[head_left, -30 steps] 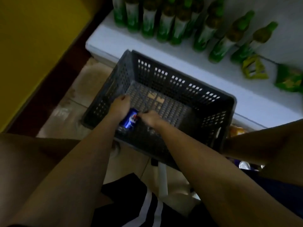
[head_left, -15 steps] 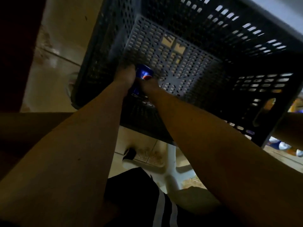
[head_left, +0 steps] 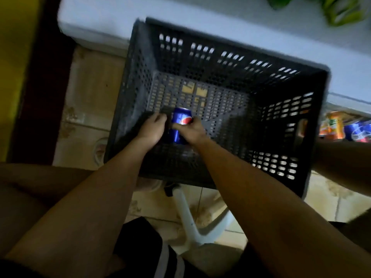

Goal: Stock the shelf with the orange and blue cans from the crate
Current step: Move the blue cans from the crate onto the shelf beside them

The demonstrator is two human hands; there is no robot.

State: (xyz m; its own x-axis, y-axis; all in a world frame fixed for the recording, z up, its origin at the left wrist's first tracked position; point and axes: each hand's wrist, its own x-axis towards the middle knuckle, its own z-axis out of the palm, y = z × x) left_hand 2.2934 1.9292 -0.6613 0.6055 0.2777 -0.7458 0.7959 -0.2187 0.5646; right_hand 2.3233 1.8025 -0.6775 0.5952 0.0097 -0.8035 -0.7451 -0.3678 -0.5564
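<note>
A dark perforated crate (head_left: 313, 109) stands in front of the white shelf (head_left: 104, 21). Inside it, near the front left, one blue can (head_left: 180, 119) is gripped by my right hand (head_left: 191, 132), whose thumb wraps over its label. My left hand (head_left: 152, 127) sits just left of the can with fingers loosely curled and a dark gap between them and the can. Whether it touches the can lower down is hidden. The rest of the crate floor shows no other cans. On the lower shelf level at the right stand an orange can (head_left: 331, 127) and blue cans (head_left: 358, 133).
Blurred green bottles (head_left: 341, 11) stand on the shelf top at the upper right. A white stool frame (head_left: 190, 223) is under the crate, on a tiled floor (head_left: 88, 93). A yellow wall (head_left: 14, 57) with a dark edge runs along the left. My knees flank the crate.
The view has pulled back and lifted, so the shelf shows again. The can now stands higher in my right hand, and my left hand has come off its side.
</note>
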